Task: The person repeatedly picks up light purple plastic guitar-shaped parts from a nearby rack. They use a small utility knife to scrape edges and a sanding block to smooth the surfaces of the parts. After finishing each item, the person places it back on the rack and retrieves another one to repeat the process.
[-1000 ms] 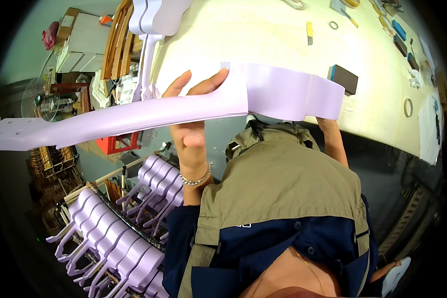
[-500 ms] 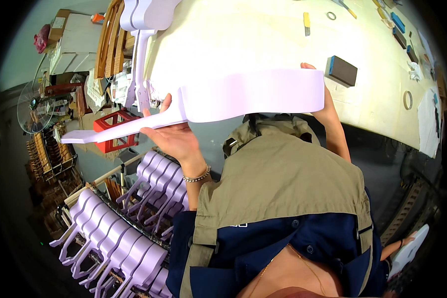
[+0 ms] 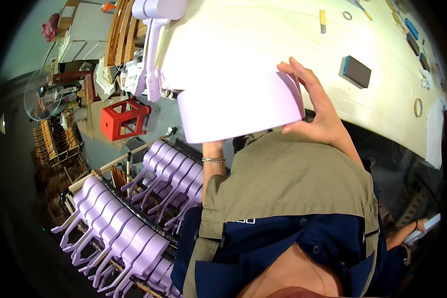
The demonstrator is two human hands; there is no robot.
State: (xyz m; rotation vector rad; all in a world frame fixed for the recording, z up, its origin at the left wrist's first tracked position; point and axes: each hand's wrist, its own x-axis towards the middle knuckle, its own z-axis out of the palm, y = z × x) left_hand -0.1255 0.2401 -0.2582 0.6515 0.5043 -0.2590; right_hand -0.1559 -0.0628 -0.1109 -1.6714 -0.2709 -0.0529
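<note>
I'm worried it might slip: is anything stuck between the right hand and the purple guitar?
Nothing visible. The right hand grips the purple guitar directly at its right-hand end. The dark block lies farther right. The left hand is hidden, so I can't tell there.

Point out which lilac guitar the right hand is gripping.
The lilac guitar in front of the apron, its end gripped by the right hand. The rowed guitars at lower left and those at upper left have no visible hand on them.
</note>
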